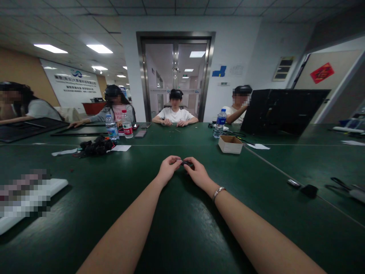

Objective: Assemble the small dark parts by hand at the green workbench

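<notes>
Just above the green tabletop, my left hand [169, 169] and my right hand [199, 173] meet in front of me. Between their fingertips is a small dark elongated object [186, 163], whose kind is too small to make out. The thumb and fingers of my left hand pinch its left end. My right hand has its fingers closed around the other end and covers part of it. A metal bracelet [218, 193] circles my right wrist.
Beyond my hands stand an open cardboard box [230, 145], water bottles [220, 123] and a bundle of black cables [96, 146]. A white slab-like item [58, 186] lies at left. Small dark items [309, 190] lie at right. Several people sit across the green table [176, 236], beside a large black monitor [281, 110].
</notes>
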